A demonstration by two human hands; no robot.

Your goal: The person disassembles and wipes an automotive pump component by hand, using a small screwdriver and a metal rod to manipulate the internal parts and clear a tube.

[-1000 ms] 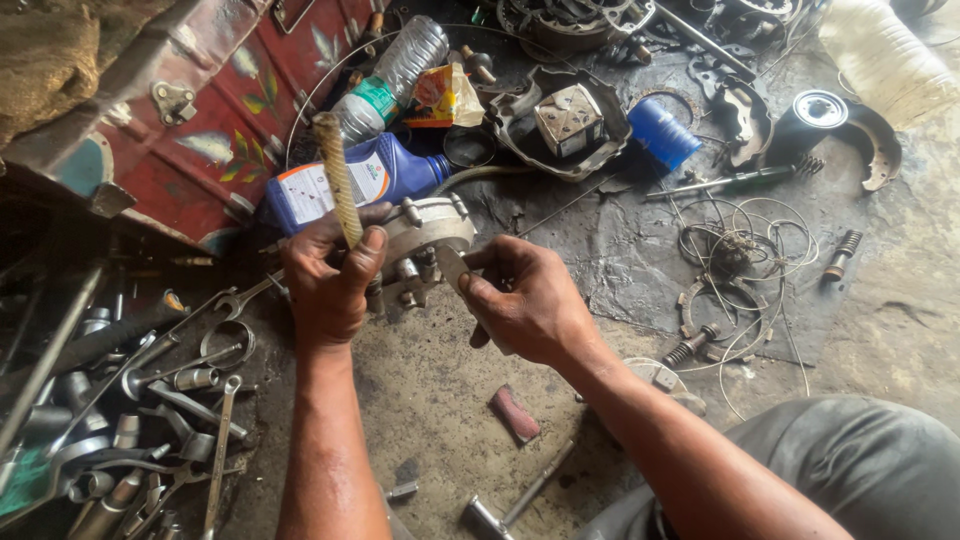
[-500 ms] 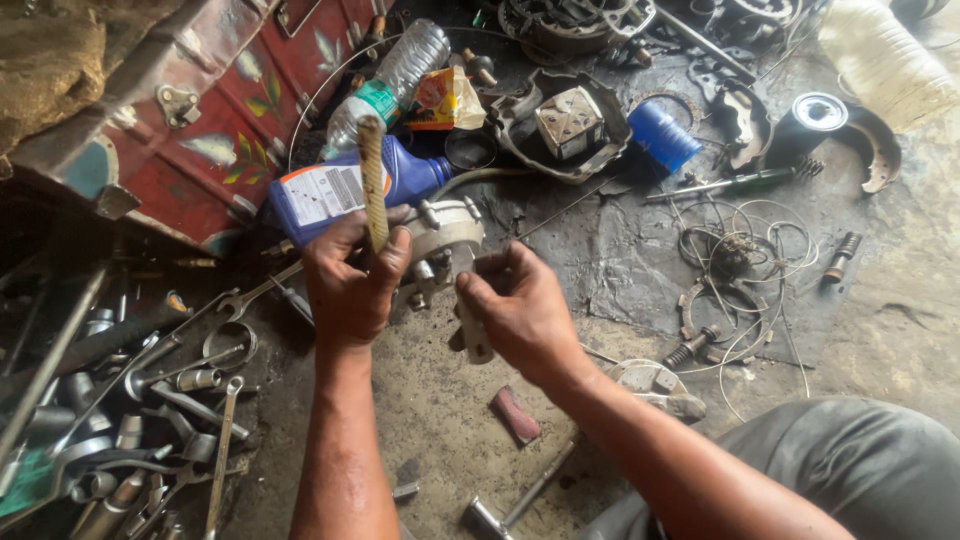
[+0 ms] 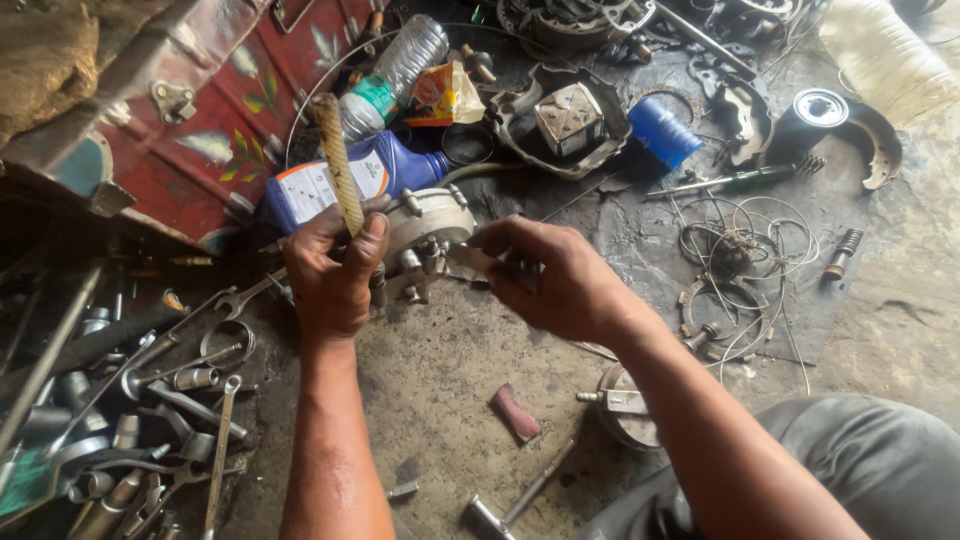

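My left hand [image 3: 335,270] grips a tool with a ribbed tan handle [image 3: 337,165] that sticks up from the fist. Just right of it lies a round grey metal engine part [image 3: 432,225] with bolts on its edge. My right hand [image 3: 555,280] is closed on a pale flat tool [image 3: 472,260] whose tip touches the part's bolts. Both hands are grimy and meet over the part on the oily ground.
A blue oil bottle [image 3: 340,180] and a clear plastic bottle [image 3: 395,72] lie behind the part, by a red painted metal box [image 3: 210,110]. Spanners and sockets [image 3: 150,400] pile at the left. Wire coils [image 3: 745,245], a blue cup [image 3: 660,132] and a hammer [image 3: 515,500] lie around.
My left hand has shifted the ribbed handle a little to the right and tilted it. My right hand has moved up from below the part to its bolts.
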